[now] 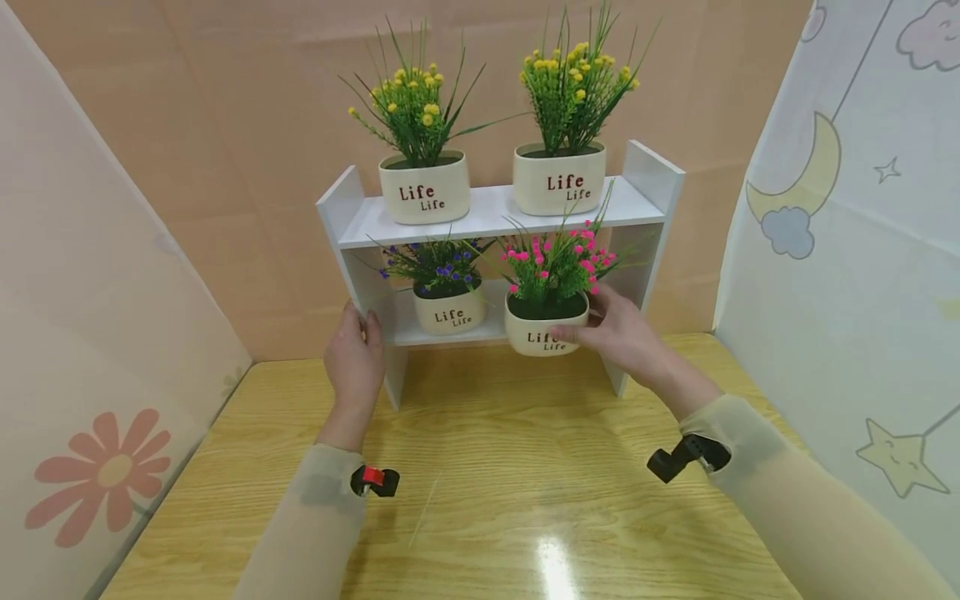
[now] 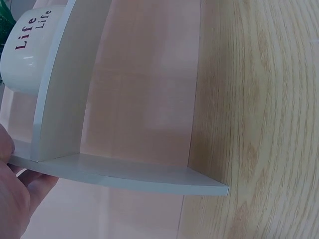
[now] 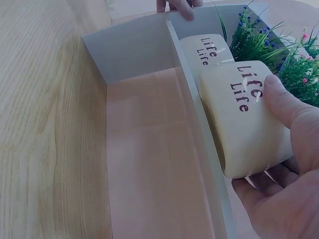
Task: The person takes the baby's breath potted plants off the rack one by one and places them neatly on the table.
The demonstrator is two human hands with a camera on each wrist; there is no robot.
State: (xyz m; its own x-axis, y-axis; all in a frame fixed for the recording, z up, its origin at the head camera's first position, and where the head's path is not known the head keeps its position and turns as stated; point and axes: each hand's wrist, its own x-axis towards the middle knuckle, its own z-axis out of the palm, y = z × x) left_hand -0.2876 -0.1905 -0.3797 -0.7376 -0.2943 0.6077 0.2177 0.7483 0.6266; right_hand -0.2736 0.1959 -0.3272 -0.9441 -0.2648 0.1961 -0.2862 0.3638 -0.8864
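My right hand [image 1: 622, 337] grips a cream flowerpot with pink flowers [image 1: 546, 333], its thumb on the "Life" lettering and its fingers around the side and back. That pot is at the front of the lower shelf of a white two-tier rack [image 1: 495, 208], partly out past the shelf's edge in the right wrist view. On the rack's left side panel [image 1: 367, 283] my left hand [image 1: 354, 354] holds on, thumb at the front edge and fingers on the outer face. Left of the pink-flowered pot, a pot with purple-blue flowers [image 1: 450, 312] stands on the lower shelf.
Two cream pots with yellow flowers, the left one [image 1: 424, 187] and the right one [image 1: 559, 179], stand on the top shelf. The rack stands on a wooden table [image 1: 480, 467] near a peach backdrop [image 1: 225, 167]. Patterned cloth walls rise at the left [image 1: 97, 292] and right [image 1: 840, 292].
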